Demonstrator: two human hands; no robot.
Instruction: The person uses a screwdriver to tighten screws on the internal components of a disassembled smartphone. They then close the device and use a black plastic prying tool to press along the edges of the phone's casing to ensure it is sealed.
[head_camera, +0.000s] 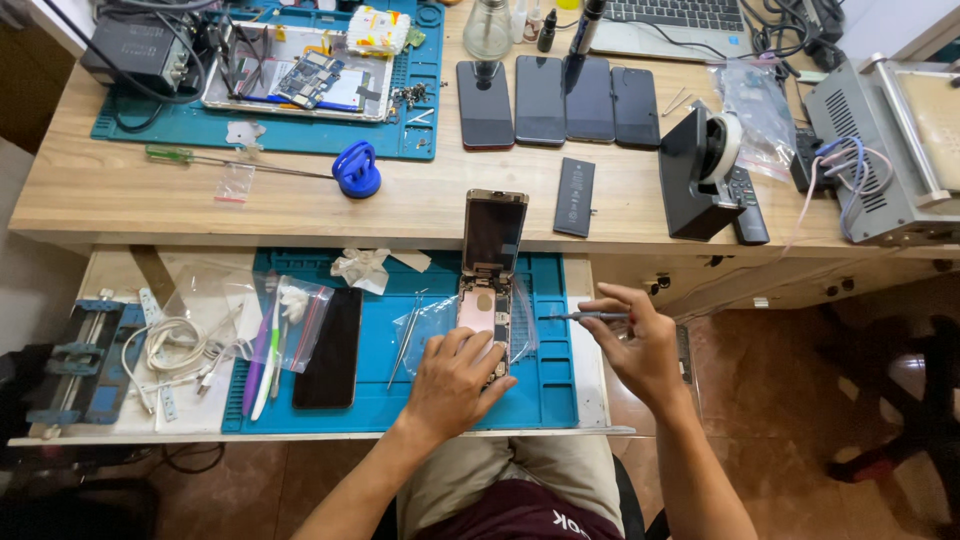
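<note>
Wooden desk with a pull-out shelf is under me, covered by one blue mat (560, 385). On it lies one opened phone (487, 310), its screen lifted upright. My left hand (455, 380) presses flat on its lower body, fingers spread. My right hand (640, 345) pinches one thin tool (590, 316), probably a screwdriver. One tweezers (405, 340) lies beside. Four dark phones (560, 100) rest above.
</note>
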